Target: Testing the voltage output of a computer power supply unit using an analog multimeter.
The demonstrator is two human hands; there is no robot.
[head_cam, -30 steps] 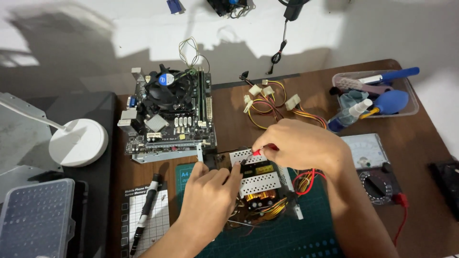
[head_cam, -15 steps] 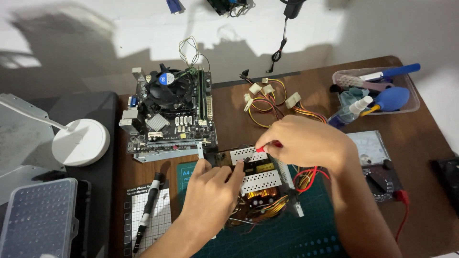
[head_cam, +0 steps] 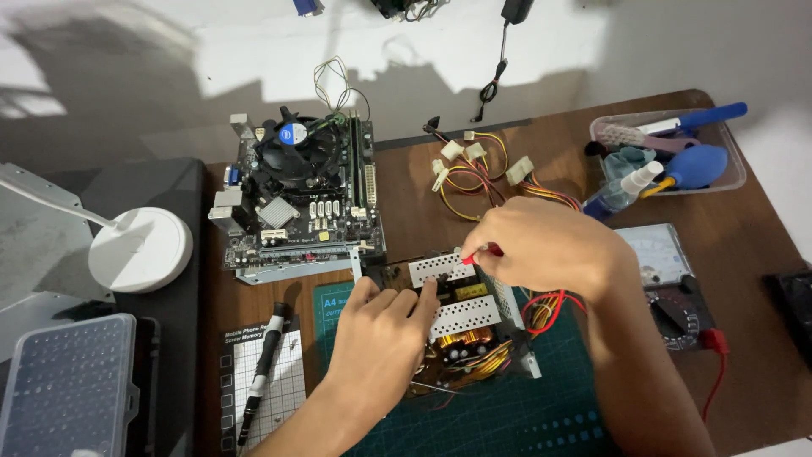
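My left hand [head_cam: 381,338] lies flat on the near-left part of the open power supply board [head_cam: 465,326], fingers spread and pressing down by the perforated heat sinks, gripping nothing that I can make out. My right hand [head_cam: 541,250] comes in from the right and pinches a red probe [head_cam: 480,253] between thumb and fingers, its tip pointing left and down onto the far edge of the board, just beyond my left fingertips. So the board sits directly beneath and between both hands, its long axis running from me toward the far side of the desk [head_cam: 727,338], tilted a little to the right; the right hand is the nearer one to the contact point, the left only steadies. The board rests on a green cutting mat [head_cam: 507,415]. Further out, red leads [head_cam: 545,309] run right toward an analogue multimeter [head_cam: 664,271]. Beyond the board lies a motherboard [head_cam: 300,203] with its fan, and yellow cable bundles [head_cam: 478,173] lie to its right. To my left a black screwdriver [head_cam: 264,368] rests on a gridded pad, well apart from both hands.
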